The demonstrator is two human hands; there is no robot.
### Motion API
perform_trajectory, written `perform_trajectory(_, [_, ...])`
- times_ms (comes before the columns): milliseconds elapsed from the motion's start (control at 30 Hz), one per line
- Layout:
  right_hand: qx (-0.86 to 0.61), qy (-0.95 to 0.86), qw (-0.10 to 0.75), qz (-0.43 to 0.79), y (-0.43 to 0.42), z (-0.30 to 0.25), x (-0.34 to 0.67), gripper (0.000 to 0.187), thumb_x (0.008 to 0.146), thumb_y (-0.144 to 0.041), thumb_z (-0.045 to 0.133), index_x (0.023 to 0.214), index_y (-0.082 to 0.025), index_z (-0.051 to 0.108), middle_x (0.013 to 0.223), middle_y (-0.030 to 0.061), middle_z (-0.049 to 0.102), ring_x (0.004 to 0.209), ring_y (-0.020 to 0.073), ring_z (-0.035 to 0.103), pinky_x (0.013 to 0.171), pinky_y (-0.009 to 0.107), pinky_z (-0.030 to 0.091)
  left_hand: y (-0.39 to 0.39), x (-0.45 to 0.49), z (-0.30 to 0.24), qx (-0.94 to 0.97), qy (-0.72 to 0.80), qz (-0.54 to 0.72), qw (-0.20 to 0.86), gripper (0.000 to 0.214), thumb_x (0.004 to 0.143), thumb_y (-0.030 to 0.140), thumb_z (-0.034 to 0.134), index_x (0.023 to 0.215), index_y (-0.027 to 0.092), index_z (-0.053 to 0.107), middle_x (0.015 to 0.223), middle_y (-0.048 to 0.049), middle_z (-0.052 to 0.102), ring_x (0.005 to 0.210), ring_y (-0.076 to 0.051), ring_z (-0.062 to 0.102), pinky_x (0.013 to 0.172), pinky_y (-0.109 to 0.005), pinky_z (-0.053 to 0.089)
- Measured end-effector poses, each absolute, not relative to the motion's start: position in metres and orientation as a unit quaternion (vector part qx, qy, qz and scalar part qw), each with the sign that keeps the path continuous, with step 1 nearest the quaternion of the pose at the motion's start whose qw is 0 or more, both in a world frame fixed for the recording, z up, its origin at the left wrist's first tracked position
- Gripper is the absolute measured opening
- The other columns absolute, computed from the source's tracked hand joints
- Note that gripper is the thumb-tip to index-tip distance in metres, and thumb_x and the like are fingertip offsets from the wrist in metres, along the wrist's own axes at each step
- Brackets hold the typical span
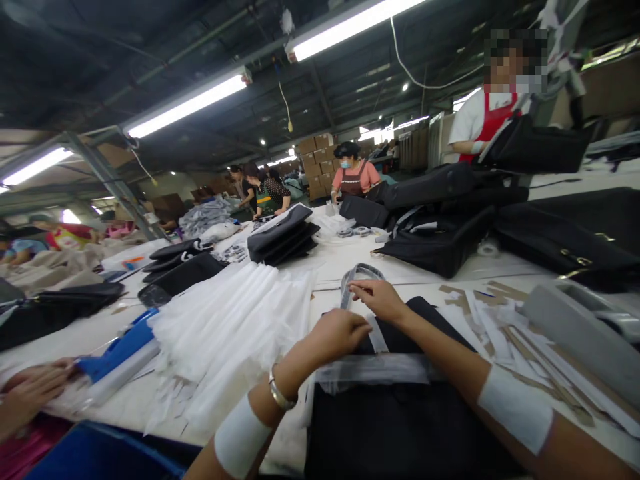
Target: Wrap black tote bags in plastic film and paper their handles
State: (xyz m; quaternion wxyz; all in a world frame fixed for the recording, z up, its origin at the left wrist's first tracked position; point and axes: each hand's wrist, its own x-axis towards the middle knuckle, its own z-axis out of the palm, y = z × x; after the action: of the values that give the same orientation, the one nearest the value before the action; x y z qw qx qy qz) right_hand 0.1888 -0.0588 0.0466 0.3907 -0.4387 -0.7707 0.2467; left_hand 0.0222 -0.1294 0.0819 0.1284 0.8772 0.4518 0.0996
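A black bag (400,427) lies flat in front of me, with a strip of clear wrapping (395,370) across it. From its far side rises a looped handle (367,270) covered in pale wrapping. My right hand (380,300) is closed, thumb and fingers pinched at the side of that loop. Just below and left, my left hand (340,333) is closed too, fingertips beside the pale wrapped strap (377,337); what they pinch is hidden. White bands cover both my forearms.
A fanned stack of white sheets (235,313) lies left, beside a blue tape dispenser (120,343). Paper and cardboard strips (520,347) are on the right. Black bags (440,240) stand across the table. A co-worker's hands (37,393) are at far left; another person (483,127) handles a bag.
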Motion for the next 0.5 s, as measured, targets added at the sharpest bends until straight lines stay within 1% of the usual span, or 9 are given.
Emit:
perform_trajectory(33, [-0.456,-0.745,0.412,0.261,-0.054,0.039,0.187,0.034,0.095,-0.033,0.047,0.114,-0.019,0.073,0.103,0.0068,0.076,0.084,0.0193,0.072,0.081,0.031,0.054,-0.111,0.024,0.084,0.858,0.489,0.11,0.109,0.031,0.096,0.037,0.048,0.092,0.022,0.075,0.089,-0.0039,0.076,0.085,-0.02,0.069,0.078,-0.027,0.049])
perform_trajectory(67, [-0.47,-0.727,0.424,0.266,-0.051,0.032,0.186,0.035,0.096,-0.032,0.045,0.114,-0.017,0.072,0.101,0.0075,0.077,0.08,0.019,0.073,0.078,0.031,0.054,-0.092,0.026,0.085,0.839,0.523,0.117,0.094,0.03,0.095,0.037,0.048,0.093,0.021,0.074,0.09,-0.0047,0.076,0.087,-0.02,0.069,0.079,-0.027,0.048])
perform_trajectory(133, [-0.481,-0.716,0.434,0.261,-0.052,0.019,0.185,0.035,0.096,-0.03,0.045,0.115,-0.016,0.071,0.098,0.008,0.077,0.078,0.0189,0.073,0.077,0.031,0.054,-0.054,0.033,0.081,0.805,0.576,0.125,0.073,0.029,0.095,0.036,0.049,0.104,0.019,0.071,0.103,-0.0077,0.074,0.098,-0.022,0.067,0.086,-0.028,0.047])
perform_trajectory(233, [-0.479,-0.732,0.42,0.24,-0.062,0.01,0.185,0.034,0.095,-0.029,0.047,0.115,-0.017,0.071,0.086,0.0064,0.077,0.075,0.0188,0.071,0.078,0.031,0.051,-0.007,0.048,0.065,0.771,0.623,0.123,0.055,0.041,0.095,0.04,0.049,0.124,0.012,0.06,0.122,-0.0173,0.066,0.115,-0.028,0.061,0.096,-0.035,0.045])
perform_trajectory(300, [-0.477,-0.758,0.394,0.208,-0.068,0.008,0.185,0.033,0.095,-0.027,0.047,0.113,-0.018,0.072,0.088,0.0069,0.077,0.078,0.0195,0.071,0.078,0.031,0.05,0.014,0.058,0.051,0.75,0.649,0.113,0.051,0.051,0.094,0.044,0.052,0.13,0.008,0.054,0.129,-0.0231,0.059,0.12,-0.033,0.057,0.099,-0.041,0.044])
perform_trajectory(367, [-0.477,-0.778,0.37,0.177,-0.071,0.006,0.184,0.033,0.094,-0.026,0.046,0.111,-0.02,0.073,0.099,0.0077,0.076,0.087,0.0208,0.07,0.082,0.031,0.049,0.027,0.066,0.038,0.732,0.672,0.1,0.054,0.056,0.092,0.042,0.057,0.133,0.005,0.049,0.13,-0.0264,0.056,0.121,-0.035,0.056,0.099,-0.045,0.044])
perform_trajectory(433, [-0.478,-0.786,0.357,0.162,-0.071,0.004,0.182,0.033,0.094,-0.025,0.046,0.11,-0.021,0.074,0.104,0.0079,0.076,0.095,0.0221,0.07,0.085,0.031,0.049,0.038,0.07,0.028,0.718,0.688,0.086,0.063,0.054,0.092,0.035,0.059,0.135,0.004,0.046,0.128,-0.0249,0.057,0.118,-0.033,0.058,0.098,-0.046,0.046])
perform_trajectory(500, [-0.478,-0.789,0.35,0.164,-0.07,0.002,0.181,0.033,0.094,-0.023,0.045,0.11,-0.022,0.074,0.103,0.0079,0.076,0.097,0.0226,0.07,0.085,0.032,0.049,0.05,0.068,0.023,0.709,0.697,0.076,0.079,0.046,0.093,0.031,0.059,0.133,0.009,0.05,0.125,-0.0184,0.06,0.113,-0.028,0.061,0.096,-0.046,0.049])
